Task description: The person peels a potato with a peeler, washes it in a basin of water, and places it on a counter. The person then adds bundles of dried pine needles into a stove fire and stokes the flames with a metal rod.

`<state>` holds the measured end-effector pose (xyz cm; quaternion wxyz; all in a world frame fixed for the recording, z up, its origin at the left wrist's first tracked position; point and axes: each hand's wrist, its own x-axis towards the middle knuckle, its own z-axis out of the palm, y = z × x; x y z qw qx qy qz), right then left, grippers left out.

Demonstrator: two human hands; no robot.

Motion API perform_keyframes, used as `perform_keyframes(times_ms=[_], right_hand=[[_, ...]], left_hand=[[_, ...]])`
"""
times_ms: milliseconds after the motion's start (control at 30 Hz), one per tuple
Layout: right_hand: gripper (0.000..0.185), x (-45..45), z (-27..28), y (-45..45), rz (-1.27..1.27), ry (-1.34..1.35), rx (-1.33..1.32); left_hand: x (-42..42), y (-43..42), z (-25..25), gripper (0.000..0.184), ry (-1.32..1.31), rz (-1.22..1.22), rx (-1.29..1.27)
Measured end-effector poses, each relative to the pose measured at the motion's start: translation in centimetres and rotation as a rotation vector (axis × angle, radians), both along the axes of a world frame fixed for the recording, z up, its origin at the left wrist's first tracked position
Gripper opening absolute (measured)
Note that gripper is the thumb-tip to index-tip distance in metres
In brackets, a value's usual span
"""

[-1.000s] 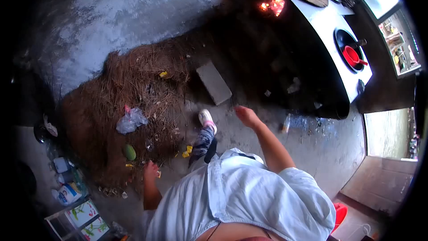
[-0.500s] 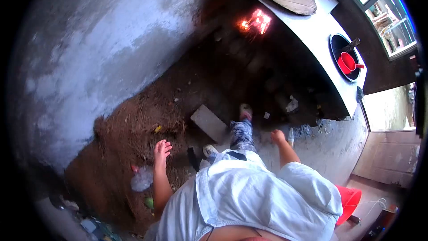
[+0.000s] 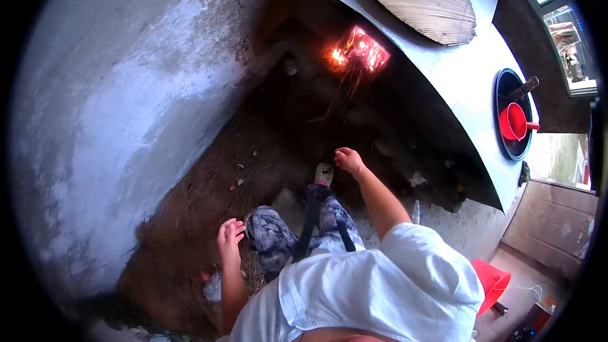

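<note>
My left hand (image 3: 230, 233) hangs empty beside my left knee, its fingers apart and slightly bent. Dry straw (image 3: 168, 240) covers the floor on that side. Above my right shoe (image 3: 323, 174), my right hand (image 3: 349, 161) reaches forward. Its fingers are curled together, and nothing shows in them. Farther ahead, a fire (image 3: 364, 54) burns in the dark opening beneath the white stove counter (image 3: 437, 66). Both hands are apart from the fire and touch nothing visible.
A round slatted lid (image 3: 415, 0) lies on the counter. A red dipper (image 3: 514, 121) sits in a dark pan (image 3: 503, 85) set into it. A rough wall (image 3: 133, 88) rises at left. A red bucket (image 3: 491, 285) and a clear bottle (image 3: 416, 212) stand at right.
My body has moved closer to the stove, and my left knee has come up into view. My right hand has swung forward and inward. My left hand stays low at the left.
</note>
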<state>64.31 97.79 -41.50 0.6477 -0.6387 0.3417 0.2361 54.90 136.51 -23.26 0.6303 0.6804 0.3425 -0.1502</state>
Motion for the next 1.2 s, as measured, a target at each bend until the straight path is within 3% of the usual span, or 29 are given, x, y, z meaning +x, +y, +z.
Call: perform_keyframes(times_ms=[167,200,233,300,433,533,600,633,700,733,767,800,833,900,1033,1133,1200], right_hand=[[0.026,4.6,-7.1,-0.5,-0.04,0.026,-0.043],[0.029,5.1,-8.6,-0.7,0.002,-0.037,-0.247],[0.032,5.6,-10.3,-1.0,0.045,-0.097,-0.453],[0.041,7.7,-13.7,-1.6,-0.121,-0.046,-0.35],[0.051,10.5,-18.6,-3.6,-0.271,-0.184,-0.527],[0.061,13.2,-21.4,-3.5,-0.364,-0.238,-0.605],[0.057,14.9,-22.3,-2.2,-0.544,-0.504,-0.584],[0.057,15.3,-22.7,-2.0,-0.553,-0.524,-0.598],[0.048,16.2,-23.4,-1.6,-0.541,-0.293,-0.588],[0.048,16.5,-23.7,-1.3,-0.545,-0.318,-0.6],[0.045,16.7,-23.9,-0.8,-0.624,-0.413,-0.42],[0.043,16.7,-24.3,-0.5,-0.691,-0.503,-0.232],[0.043,16.6,-24.5,-0.6,-0.678,-0.527,-0.24],[0.038,16.2,-24.9,-0.8,-0.725,-0.533,0.004],[0.037,15.3,-26.8,-1.2,-0.802,-0.71,0.0],[0.031,15.2,-27.6,-1.6,-0.705,-0.746,-0.05],[0.046,15.1,-27.2,-1.7,-0.641,-0.47,-0.009]], left_hand=[[7.4,-4.0,-4.7,0.022,0.048,-0.257,-0.099],[8.7,-4.7,-6.6,0.022,0.055,-0.323,-0.126],[9.9,-5.5,-8.9,0.022,0.062,-0.388,-0.155],[12.6,-6.8,-14.0,0.022,0.068,-0.524,-0.217],[17.0,-8.1,-25.6,0.024,0.043,-0.711,-0.283],[20.9,-8.2,-32.2,0.024,-0.086,-1.031,0.071],[23.7,-8.4,-35.0,0.024,-0.186,-1.079,0.128],[24.6,-8.3,-36.5,0.024,-0.256,-1.109,0.195],[26.0,-7.7,-40.0,0.023,-0.336,-1.109,0.215],[26.3,-7.3,-41.1,0.024,-0.364,-1.136,0.257],[26.4,-7.0,-42.1,0.024,-0.392,-1.161,0.301],[26.2,-6.7,-42.2,0.024,-0.377,-1.214,0.416],[26.0,-6.8,-41.0,0.024,-0.399,-1.195,0.413],[25.4,-6.8,-37.8,0.027,-0.406,-1.245,0.429],[22.2,-3.9,-36.4,0.028,-0.376,-1.25,0.492],[19.3,-2.6,-35.1,0.03,-0.355,-1.228,0.598],[17.6,-2.4,-33.7,0.028,-0.462,-1.169,0.586]])
